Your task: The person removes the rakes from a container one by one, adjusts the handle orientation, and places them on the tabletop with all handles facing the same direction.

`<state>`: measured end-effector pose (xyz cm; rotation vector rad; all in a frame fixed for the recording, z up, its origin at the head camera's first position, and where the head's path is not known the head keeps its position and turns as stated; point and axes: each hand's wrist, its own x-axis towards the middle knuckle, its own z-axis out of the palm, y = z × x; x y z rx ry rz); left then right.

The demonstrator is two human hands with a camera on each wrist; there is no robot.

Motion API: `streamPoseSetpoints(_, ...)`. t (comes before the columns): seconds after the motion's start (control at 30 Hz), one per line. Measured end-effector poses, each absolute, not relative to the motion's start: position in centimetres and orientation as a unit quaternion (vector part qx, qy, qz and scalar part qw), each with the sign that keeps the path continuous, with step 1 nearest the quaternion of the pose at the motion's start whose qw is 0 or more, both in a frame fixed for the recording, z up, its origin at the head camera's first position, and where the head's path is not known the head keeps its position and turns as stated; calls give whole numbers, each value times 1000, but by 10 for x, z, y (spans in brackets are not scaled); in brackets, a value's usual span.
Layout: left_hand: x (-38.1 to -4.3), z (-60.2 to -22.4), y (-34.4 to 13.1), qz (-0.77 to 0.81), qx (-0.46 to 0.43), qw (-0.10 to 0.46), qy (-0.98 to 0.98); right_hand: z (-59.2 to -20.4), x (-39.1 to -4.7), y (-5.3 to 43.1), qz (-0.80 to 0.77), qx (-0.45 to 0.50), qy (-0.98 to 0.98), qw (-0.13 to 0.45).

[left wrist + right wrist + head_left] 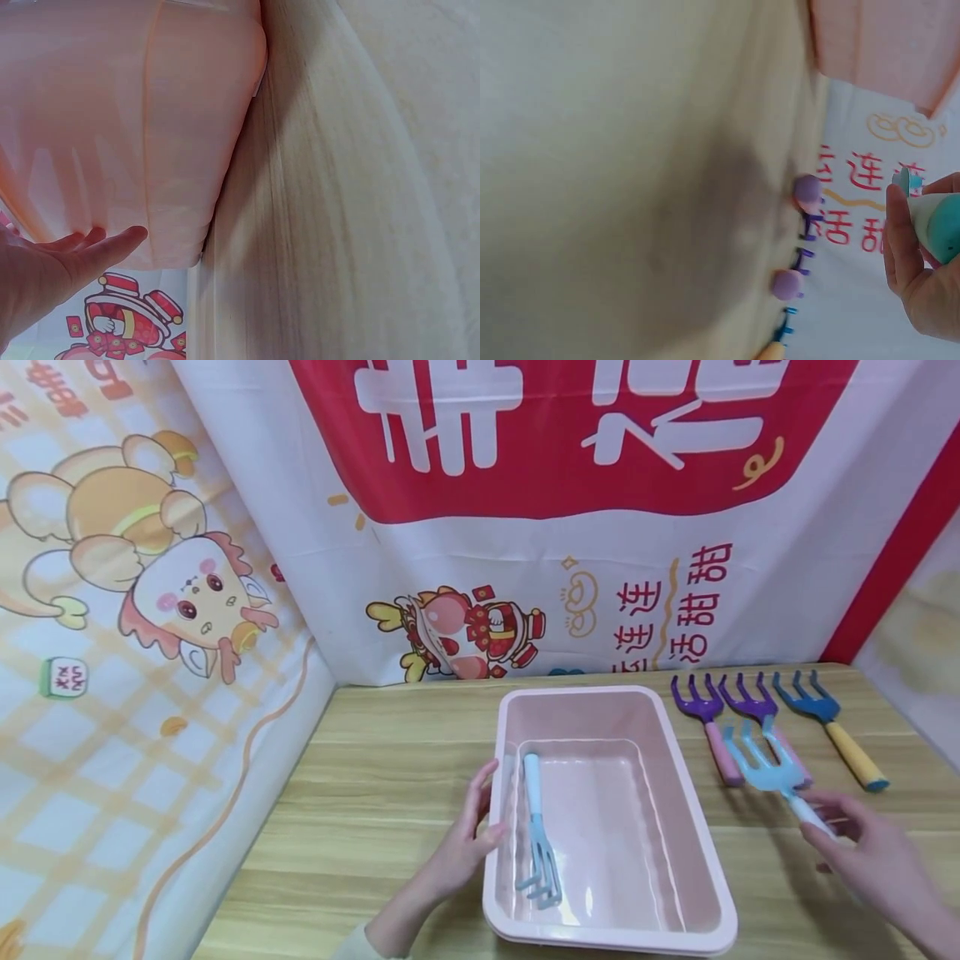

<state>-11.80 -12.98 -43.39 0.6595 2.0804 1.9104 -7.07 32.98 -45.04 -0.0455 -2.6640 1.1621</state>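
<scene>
In the head view my right hand (862,843) grips the pale handle of a light blue hand rake (772,772), tines pointing away from me. The rake is raised over the table, and the right wrist view shows its handle's teal end (945,229) beside my fingers. My left hand (467,843) rests with extended fingers against the left outer wall of a pale pink plastic bin (611,935); the left wrist view shows fingers (120,246) along that wall (82,127). Inside the bin, a second light blue rake (534,802) lies along the left side, tines toward me.
Right of the bin lie two purple rakes with pink handles, one (701,708) left of the other (750,703), which the held rake partly covers. Beside them is a dark blue rake (813,706) with a yellow handle. Printed cloth (465,560) hangs behind the wooden table (375,760).
</scene>
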Motion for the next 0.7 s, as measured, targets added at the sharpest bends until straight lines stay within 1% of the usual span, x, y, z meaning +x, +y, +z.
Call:
streamPoseSetpoints(0.27, -117, -432, -128, 653, 226, 118, 713, -470, -53, 328, 389, -58, -919, 42)
streamPoseSetpoints(0.53, -117, -432, -128, 651, 227, 114, 716, -478, -48, 326, 371, -60, -926, 32)
streamPoseSetpoints(0.7, -116, -432, -127, 652, 228, 113, 714, -480, -49, 325, 382, -73, -921, 3)
